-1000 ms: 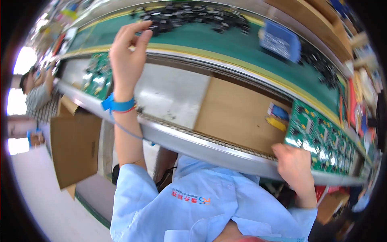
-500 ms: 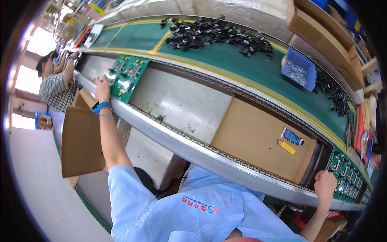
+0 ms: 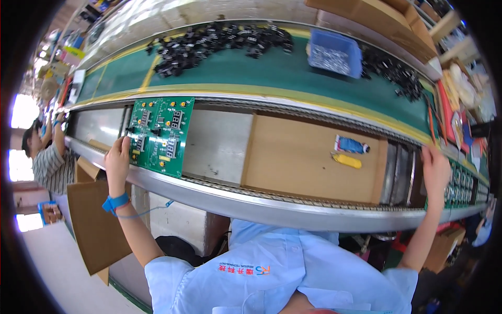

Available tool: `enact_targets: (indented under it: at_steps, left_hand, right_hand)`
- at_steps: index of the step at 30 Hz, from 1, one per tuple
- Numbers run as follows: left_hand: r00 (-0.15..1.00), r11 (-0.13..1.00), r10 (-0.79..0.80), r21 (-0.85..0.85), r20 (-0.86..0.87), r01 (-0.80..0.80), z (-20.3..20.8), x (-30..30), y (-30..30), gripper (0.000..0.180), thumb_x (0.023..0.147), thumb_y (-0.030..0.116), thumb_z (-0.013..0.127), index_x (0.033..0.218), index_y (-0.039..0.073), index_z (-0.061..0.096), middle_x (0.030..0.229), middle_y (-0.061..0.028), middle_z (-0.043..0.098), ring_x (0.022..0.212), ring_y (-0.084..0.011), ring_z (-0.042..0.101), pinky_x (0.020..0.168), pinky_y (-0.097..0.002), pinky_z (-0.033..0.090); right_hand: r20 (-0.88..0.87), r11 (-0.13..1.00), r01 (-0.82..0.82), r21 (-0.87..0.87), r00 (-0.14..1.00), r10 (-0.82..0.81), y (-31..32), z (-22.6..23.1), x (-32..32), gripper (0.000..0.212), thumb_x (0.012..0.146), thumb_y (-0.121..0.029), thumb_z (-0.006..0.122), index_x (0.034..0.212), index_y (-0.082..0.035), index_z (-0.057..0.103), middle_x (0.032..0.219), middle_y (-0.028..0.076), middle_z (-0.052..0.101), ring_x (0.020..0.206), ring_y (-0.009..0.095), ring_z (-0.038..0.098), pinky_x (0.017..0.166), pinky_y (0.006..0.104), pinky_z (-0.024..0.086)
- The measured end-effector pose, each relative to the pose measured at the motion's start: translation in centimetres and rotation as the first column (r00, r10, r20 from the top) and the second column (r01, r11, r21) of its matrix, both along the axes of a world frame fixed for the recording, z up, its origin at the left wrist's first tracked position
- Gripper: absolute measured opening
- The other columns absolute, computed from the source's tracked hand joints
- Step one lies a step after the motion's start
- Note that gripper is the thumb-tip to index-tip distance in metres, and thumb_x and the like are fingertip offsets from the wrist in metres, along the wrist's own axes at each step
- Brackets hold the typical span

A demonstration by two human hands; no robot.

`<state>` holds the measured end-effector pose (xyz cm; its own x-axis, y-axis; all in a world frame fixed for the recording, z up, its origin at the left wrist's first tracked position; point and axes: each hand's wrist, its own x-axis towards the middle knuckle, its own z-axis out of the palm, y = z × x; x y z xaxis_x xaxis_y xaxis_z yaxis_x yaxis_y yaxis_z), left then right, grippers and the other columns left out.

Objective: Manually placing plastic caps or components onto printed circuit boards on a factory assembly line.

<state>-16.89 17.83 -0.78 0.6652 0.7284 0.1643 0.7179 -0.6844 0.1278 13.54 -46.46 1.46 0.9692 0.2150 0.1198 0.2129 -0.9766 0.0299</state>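
Observation:
A green circuit board panel [image 3: 161, 135] with small displays lies across the conveyor rails at the left. My left hand [image 3: 119, 157], with a blue wrist strap [image 3: 116, 202] and a cord on it, grips the panel's left edge. At the far right my right hand [image 3: 436, 170] rests on the rail against the left edge of a second green circuit board panel [image 3: 464, 183]. Whether its fingers hold that panel is unclear.
A brown cardboard sheet [image 3: 298, 157] lies between the rails, with a yellow item [image 3: 346, 160] and a small blue packet [image 3: 351, 145] on it. Behind it, a green belt [image 3: 272, 70] carries piles of black parts [image 3: 219, 42] and a blue bin [image 3: 334, 52]. Another person [image 3: 44, 157] works at the left.
My left hand has slid the left panel rightward along the rails, toward the middle. My right hand has come up onto the rail beside the right panel.

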Motion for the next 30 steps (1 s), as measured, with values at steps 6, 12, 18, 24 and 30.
enact_targets:
  at_steps: [6,12,18,24,30]
  left_hand:
    - [0.963,0.927,-0.268,-0.275,-0.007,0.256,2.8,3.6,-10.9,0.049,0.093,0.025,0.060,0.134,0.003,0.046,0.086,-0.0188,0.068,0.077,-0.0348,0.065,0.067,-0.0390,0.050]
    - [0.784,0.782,-0.609,-0.253,-0.120,0.569,4.5,6.8,-19.4,0.064,0.084,0.022,0.069,0.140,0.008,0.041,0.088,-0.0145,0.069,0.076,-0.0303,0.066,0.072,-0.0393,0.050]
    - [0.703,0.721,-0.689,-0.261,-0.177,0.642,5.4,11.9,-23.2,0.060,0.083,0.028,0.069,0.136,0.011,0.045,0.085,-0.0123,0.067,0.079,-0.0314,0.065,0.071,-0.0392,0.050]
    - [0.676,0.718,-0.696,0.208,0.242,0.665,0.5,24.1,-14.9,0.031,0.085,0.024,0.065,0.112,0.011,0.062,0.099,-0.0096,0.065,0.092,-0.0292,0.063,0.074,-0.0392,0.051]
    - [0.594,0.680,-0.680,0.067,0.430,0.730,-3.4,27.5,-13.3,0.024,0.081,0.020,0.070,0.102,0.009,0.066,0.093,-0.0083,0.064,0.085,-0.0261,0.063,0.075,-0.0368,0.051]
  right_hand:
    - [0.297,0.793,-0.475,0.382,0.875,0.382,9.7,-3.4,6.0,0.028,0.085,-0.014,0.063,0.114,-0.012,0.063,0.113,0.006,0.063,0.106,0.027,0.060,0.087,0.0333,0.048]
    - [0.364,0.677,-0.623,0.392,0.781,0.508,14.0,-5.8,8.2,0.033,0.087,-0.016,0.061,0.119,-0.013,0.062,0.118,0.004,0.060,0.112,0.025,0.054,0.091,0.0350,0.047]
    - [0.282,0.716,-0.576,0.395,0.818,0.502,13.7,-5.9,8.2,0.036,0.087,-0.026,0.063,0.121,-0.013,0.060,0.116,0.005,0.060,0.110,0.026,0.055,0.090,0.0364,0.047]
    - [0.342,0.681,-0.669,0.298,0.741,0.578,14.9,-5.9,8.5,0.039,0.087,-0.030,0.063,0.122,-0.013,0.060,0.116,0.004,0.061,0.108,0.027,0.055,0.090,0.0378,0.046]
    - [0.150,0.589,-0.428,0.686,0.874,0.462,13.8,-6.3,8.8,0.030,0.083,-0.017,0.067,0.113,-0.012,0.066,0.095,0.004,0.066,0.090,0.020,0.063,0.080,0.0301,0.049]
